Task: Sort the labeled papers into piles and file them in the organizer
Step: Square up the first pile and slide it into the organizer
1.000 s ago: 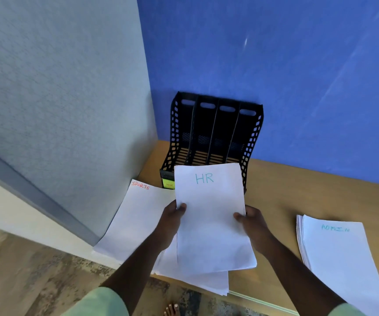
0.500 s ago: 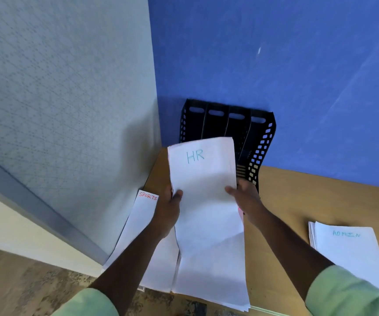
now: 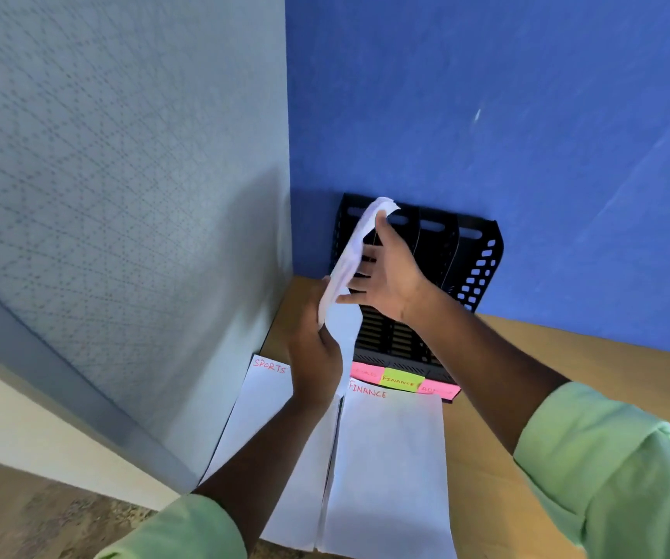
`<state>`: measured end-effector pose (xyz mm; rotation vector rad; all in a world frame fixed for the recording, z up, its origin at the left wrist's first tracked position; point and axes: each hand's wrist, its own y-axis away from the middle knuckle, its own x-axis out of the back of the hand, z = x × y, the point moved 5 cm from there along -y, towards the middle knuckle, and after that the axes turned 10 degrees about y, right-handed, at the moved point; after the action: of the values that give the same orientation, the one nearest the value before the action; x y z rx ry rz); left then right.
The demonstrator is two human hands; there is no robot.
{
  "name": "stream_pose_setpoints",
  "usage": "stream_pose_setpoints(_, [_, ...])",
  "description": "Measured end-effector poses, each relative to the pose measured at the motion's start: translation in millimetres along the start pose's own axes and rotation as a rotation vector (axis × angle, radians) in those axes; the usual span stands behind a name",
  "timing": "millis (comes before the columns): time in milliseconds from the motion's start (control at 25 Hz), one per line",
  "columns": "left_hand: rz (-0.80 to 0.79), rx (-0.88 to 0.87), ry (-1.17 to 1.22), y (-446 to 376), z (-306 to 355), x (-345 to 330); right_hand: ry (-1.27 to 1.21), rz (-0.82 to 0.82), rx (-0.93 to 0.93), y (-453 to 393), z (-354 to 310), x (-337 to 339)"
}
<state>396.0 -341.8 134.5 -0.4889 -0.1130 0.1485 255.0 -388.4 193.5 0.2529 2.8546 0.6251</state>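
A black mesh organizer (image 3: 474, 268) with several upright slots stands in the corner against the blue wall; pink and green sticky labels (image 3: 401, 382) run along its front lip. I hold the HR stack (image 3: 351, 256) on edge, tilted over the organizer's leftmost slot. My left hand (image 3: 317, 357) grips its lower end. My right hand (image 3: 385, 276) grips its upper part, thumb on the top edge and fingers spread behind. Two white piles lie on the desk below: SPORTS (image 3: 260, 413) on the left and FINANCE (image 3: 389, 461) beside it.
The wooden desk (image 3: 498, 397) stretches to the right. A grey patterned partition (image 3: 123, 236) walls off the left side, close to the organizer. Floor shows at the bottom left.
The HR stack has gone from flat and facing me to standing on edge over the organizer's left slot. Both hands rose and moved forward with it. The FINANCE pile underneath is now uncovered.
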Motion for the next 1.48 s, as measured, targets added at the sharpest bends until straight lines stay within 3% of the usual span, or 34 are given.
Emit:
stream_pose_setpoints(200, [-0.115, -0.130, -0.077, -8, -2, -13, 0.044, -0.022, 0.069, 5, -46, -2])
stream_pose_setpoints(520, [-0.337, -0.106, -0.174, -5, -30, -37, 0.199, 0.240, 0.005, -15, -44, 48])
stream_pose_setpoints(760, [-0.407, 0.181, -0.289, -21, -79, -46, 0.250, 0.281, 0.027, -35, -60, 57])
stream_pose_setpoints(1200, [-0.480, 0.215, -0.502, -48, -122, -79, 0.390, 0.319, 0.048, -83, -72, 50])
stream_pose_setpoints(1480, [-0.522, 0.221, -0.546, -39, -145, -90, 0.543, 0.321, 0.007, -118, -45, 32])
